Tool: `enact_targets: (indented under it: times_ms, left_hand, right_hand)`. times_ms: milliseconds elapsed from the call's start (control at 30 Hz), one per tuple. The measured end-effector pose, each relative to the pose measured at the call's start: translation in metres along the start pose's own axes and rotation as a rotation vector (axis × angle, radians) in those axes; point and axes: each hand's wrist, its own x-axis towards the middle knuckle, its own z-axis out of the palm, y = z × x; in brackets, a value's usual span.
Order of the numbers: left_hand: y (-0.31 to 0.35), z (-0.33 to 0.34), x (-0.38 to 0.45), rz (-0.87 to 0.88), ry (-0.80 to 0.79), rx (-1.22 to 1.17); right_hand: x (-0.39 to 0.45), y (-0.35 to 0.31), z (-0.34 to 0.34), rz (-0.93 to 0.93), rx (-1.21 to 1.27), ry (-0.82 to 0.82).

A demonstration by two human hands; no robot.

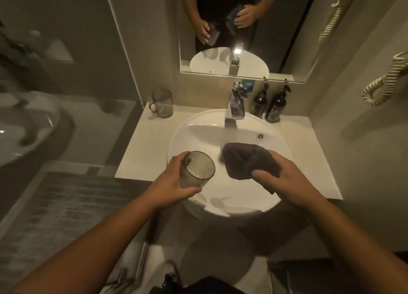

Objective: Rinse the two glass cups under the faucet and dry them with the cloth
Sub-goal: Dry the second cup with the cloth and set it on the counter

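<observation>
My left hand [174, 178] grips a ribbed glass cup [197, 169] over the left side of the white sink [198, 125], its mouth tilted toward me. A dark cloth [247, 161], bunched up, is held in my right hand [284, 178] above the drain. The cup and the cloth are a little apart. A second glass cup [162, 103], with a handle, stands upright on the counter's back left corner. From the chrome faucet [235, 108] water runs down into the basin.
Two dark pump bottles [268, 104] stand right of the faucet. A mirror [242, 28] hangs above. A coiled cord [386, 81] hangs on the right wall. A toilet [24, 121] is at the left, beyond a glass partition. The counter [309, 161] surrounds the sink.
</observation>
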Motion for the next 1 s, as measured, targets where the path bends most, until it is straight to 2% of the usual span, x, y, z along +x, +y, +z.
enact_targets:
  times_ms: [267, 400, 533, 633, 767, 867, 933, 1000]
  left_hand:
    - [0.045, -0.015, 0.000, 0.124, -0.022, 0.032]
    - [0.046, -0.029, 0.000, 0.151, -0.025, 0.062]
    - [0.047, -0.038, 0.002, 0.254, -0.041, 0.147]
    - [0.053, -0.047, 0.011, 0.338, -0.064, 0.220]
    - [0.059, -0.056, 0.020, 0.303, -0.086, 0.188]
    - [0.059, -0.060, 0.026, 0.206, -0.104, 0.027]
    - [0.059, -0.056, 0.029, 0.110, -0.015, -0.303]
    - [0.059, -0.047, 0.032, -0.135, 0.042, -0.727]
  right_hand:
    - [0.043, -0.054, 0.021, -0.223, -0.375, -0.365]
    - [0.057, -0.058, 0.026, -0.195, -0.449, -0.466]
    - [0.064, -0.059, 0.027, -0.136, -0.445, -0.560]
    - [0.063, -0.059, 0.031, -0.118, -0.360, -0.586]
    - [0.061, -0.057, 0.032, -0.112, -0.225, -0.457]
    - [0.061, -0.054, 0.027, -0.075, -0.131, -0.369]
    - [0.061, -0.052, 0.023, -0.081, -0.117, -0.306]
    - [0.061, -0.053, 0.020, -0.092, -0.137, -0.238]
